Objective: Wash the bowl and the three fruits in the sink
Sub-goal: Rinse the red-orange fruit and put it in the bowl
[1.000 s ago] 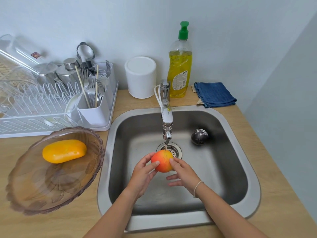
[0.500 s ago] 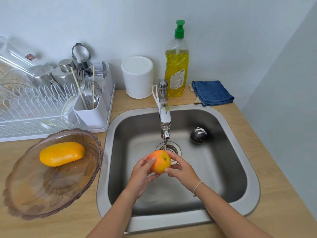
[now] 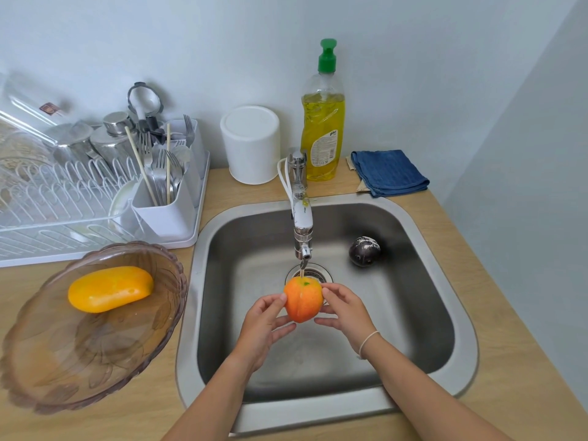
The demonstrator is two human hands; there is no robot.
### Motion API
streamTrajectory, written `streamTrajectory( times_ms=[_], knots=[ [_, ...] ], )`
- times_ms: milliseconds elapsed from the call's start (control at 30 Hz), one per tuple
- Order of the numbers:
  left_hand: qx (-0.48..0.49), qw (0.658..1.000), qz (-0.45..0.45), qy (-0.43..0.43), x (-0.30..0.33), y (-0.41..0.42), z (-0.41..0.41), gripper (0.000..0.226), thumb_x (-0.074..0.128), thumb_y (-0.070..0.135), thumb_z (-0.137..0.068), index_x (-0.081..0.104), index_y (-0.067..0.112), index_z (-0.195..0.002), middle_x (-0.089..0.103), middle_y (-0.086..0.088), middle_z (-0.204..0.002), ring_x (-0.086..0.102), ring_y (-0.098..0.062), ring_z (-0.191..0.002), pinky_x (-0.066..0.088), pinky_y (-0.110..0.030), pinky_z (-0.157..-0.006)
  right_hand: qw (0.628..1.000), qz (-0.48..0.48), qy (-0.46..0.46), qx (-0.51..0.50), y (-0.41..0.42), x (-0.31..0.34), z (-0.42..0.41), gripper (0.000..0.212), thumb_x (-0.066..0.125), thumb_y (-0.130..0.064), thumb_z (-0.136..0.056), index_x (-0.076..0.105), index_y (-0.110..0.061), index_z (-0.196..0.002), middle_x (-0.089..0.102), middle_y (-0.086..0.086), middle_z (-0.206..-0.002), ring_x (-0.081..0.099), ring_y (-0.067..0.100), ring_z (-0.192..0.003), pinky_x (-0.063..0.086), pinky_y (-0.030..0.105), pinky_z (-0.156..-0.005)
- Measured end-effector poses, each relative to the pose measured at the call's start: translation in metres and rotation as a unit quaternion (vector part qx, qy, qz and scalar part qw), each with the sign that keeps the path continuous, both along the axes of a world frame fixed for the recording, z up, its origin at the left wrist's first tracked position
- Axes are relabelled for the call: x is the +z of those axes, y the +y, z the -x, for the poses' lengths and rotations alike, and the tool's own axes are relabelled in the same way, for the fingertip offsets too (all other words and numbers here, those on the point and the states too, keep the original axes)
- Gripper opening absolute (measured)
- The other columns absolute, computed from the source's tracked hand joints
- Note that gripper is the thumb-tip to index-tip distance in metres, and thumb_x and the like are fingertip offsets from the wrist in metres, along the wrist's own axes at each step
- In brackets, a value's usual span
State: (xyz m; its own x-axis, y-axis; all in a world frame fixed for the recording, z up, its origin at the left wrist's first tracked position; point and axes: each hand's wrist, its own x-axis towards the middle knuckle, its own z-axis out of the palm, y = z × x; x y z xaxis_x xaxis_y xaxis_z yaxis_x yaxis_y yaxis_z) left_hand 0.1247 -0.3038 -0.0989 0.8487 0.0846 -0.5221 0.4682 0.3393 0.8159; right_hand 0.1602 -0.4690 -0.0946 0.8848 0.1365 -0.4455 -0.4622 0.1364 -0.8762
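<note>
An orange-red peach [image 3: 303,299] is held over the steel sink [image 3: 458,313], right under the tap [image 3: 303,230], where a thin stream of water falls on its top. My left hand [image 3: 265,326] grips its left side and my right hand [image 3: 345,313] grips its right side with the fingertips. A dark purple fruit [image 3: 363,250] lies on the sink floor at the back right. A yellow mango [image 3: 109,288] lies in the brownish glass bowl [image 3: 63,370] on the counter left of the sink.
A white dish rack [image 3: 63,198] with a cutlery holder [image 3: 165,208] stands behind the bowl. Along the wall are a white canister [image 3: 251,144], a yellow dish soap bottle [image 3: 323,122] and a folded blue cloth [image 3: 388,171]. A wall closes the right side.
Both hands have turned the peach under the water: its stem end now faces up, and the fingers have shifted on its sides. The other fruits and the bowl have not moved.
</note>
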Motion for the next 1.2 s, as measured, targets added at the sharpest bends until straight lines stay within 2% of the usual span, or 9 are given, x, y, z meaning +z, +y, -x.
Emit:
streamTrajectory(
  times_ms=[100, 300, 467, 667, 833, 900, 1000, 1100, 1200],
  knots=[
    [-0.006, 1.0, 0.002, 0.002, 0.0002, 0.0015, 0.0005, 0.029, 0.06, 0.03, -0.087, 0.056, 0.014, -0.11, 0.059, -0.012, -0.118, 0.069, -0.031, -0.092, 0.056, -0.04, -0.081, 1.0, -0.006, 0.003, 0.012, 0.0005, 0.0008, 0.0005, 0.023, 0.053, -0.014, -0.092, 0.058, -0.009, -0.114, 0.06, 0.007, -0.105, 0.063, 0.02, -0.084, 0.059, 0.028, -0.065],
    [-0.045, 0.999, -0.013, 0.006, 0.0035, 0.0002, 0.0014, 0.038, 0.055, 0.032, -0.091, 0.053, 0.02, -0.126, 0.058, -0.011, -0.117, 0.065, -0.031, -0.097, 0.056, -0.035, -0.075, 1.0, 0.025, -0.004, 0.019, 0.0, 0.0002, 0.0017, 0.02, 0.056, -0.018, -0.091, 0.061, -0.018, -0.11, 0.059, 0.01, -0.109, 0.062, 0.02, -0.084, 0.058, 0.028, -0.064],
    [-0.039, 0.999, 0.012, 0.005, 0.0048, 0.0017, 0.0006, 0.036, 0.057, 0.02, -0.091, 0.053, 0.021, -0.126, 0.056, -0.014, -0.121, 0.064, -0.031, -0.097, 0.056, -0.035, -0.076, 0.998, 0.04, -0.006, 0.038, -0.0014, 0.0037, 0.0032, 0.028, 0.058, -0.022, -0.089, 0.06, -0.031, -0.116, 0.054, 0.006, -0.102, 0.057, 0.021, -0.078, 0.059, 0.035, -0.064],
    [-0.011, 1.0, 0.019, -0.008, 0.0048, 0.0011, 0.0005, 0.023, 0.059, 0.025, -0.089, 0.057, 0.016, -0.11, 0.06, -0.014, -0.115, 0.067, -0.032, -0.093, 0.055, -0.038, -0.084, 0.999, 0.01, -0.012, 0.042, -0.002, 0.005, 0.0017, 0.031, 0.056, -0.007, -0.089, 0.057, -0.02, -0.117, 0.054, 0.005, -0.109, 0.06, 0.022, -0.087, 0.058, 0.03, -0.065],
    [-0.018, 0.999, 0.003, -0.045, 0.0032, 0.0009, 0.0012, 0.026, 0.065, 0.015, -0.083, 0.057, 0.014, -0.109, 0.059, -0.01, -0.119, 0.064, -0.025, -0.103, 0.055, -0.037, -0.085, 0.999, -0.004, 0.015, 0.028, -0.0012, 0.0046, 0.0017, 0.026, 0.053, -0.022, -0.092, 0.06, -0.017, -0.117, 0.06, 0.01, -0.115, 0.063, 0.023, -0.089, 0.059, 0.035, -0.067],
    [-0.037, 0.997, -0.015, -0.059, 0.0033, 0.0, 0.0013, 0.029, 0.064, 0.01, -0.084, 0.058, 0.016, -0.113, 0.056, -0.004, -0.123, 0.061, -0.021, -0.108, 0.054, -0.035, -0.087, 0.999, 0.006, 0.034, 0.021, -0.0008, 0.0043, 0.0015, 0.024, 0.053, -0.028, -0.092, 0.059, -0.02, -0.114, 0.058, 0.01, -0.114, 0.065, 0.026, -0.083, 0.06, 0.038, -0.067],
    [-0.048, 0.997, -0.019, -0.064, 0.0028, -0.0006, 0.0013, 0.032, 0.06, 0.002, -0.086, 0.059, 0.015, -0.115, 0.056, -0.002, -0.123, 0.062, -0.018, -0.106, 0.054, -0.033, -0.089, 0.999, 0.018, 0.042, 0.02, -0.0015, 0.0036, 0.0017, 0.025, 0.055, -0.027, -0.091, 0.055, -0.019, -0.115, 0.056, 0.01, -0.113, 0.064, 0.025, -0.074, 0.06, 0.04, -0.067],
    [-0.022, 0.998, 0.022, -0.056, 0.0019, -0.0004, -0.0003, 0.029, 0.055, 0.003, -0.089, 0.06, 0.013, -0.116, 0.059, -0.006, -0.125, 0.061, -0.02, -0.11, 0.051, -0.033, -0.091, 0.999, 0.01, 0.025, 0.034, -0.0024, 0.0023, 0.0028, 0.031, 0.06, -0.022, -0.088, 0.054, -0.019, -0.119, 0.056, 0.008, -0.114, 0.063, 0.025, -0.08, 0.06, 0.037, -0.067],
    [0.001, 0.998, 0.043, -0.049, 0.0015, -0.0016, -0.0018, 0.024, 0.055, 0.012, -0.09, 0.059, 0.015, -0.114, 0.058, -0.01, -0.125, 0.057, -0.023, -0.116, 0.048, -0.033, -0.096, 0.997, 0.012, -0.012, 0.074, -0.0017, 0.0019, 0.0055, 0.028, 0.063, -0.011, -0.085, 0.059, -0.025, -0.109, 0.055, 0.0, -0.111, 0.062, 0.023, -0.093, 0.059, 0.037, -0.073]
  ],
)
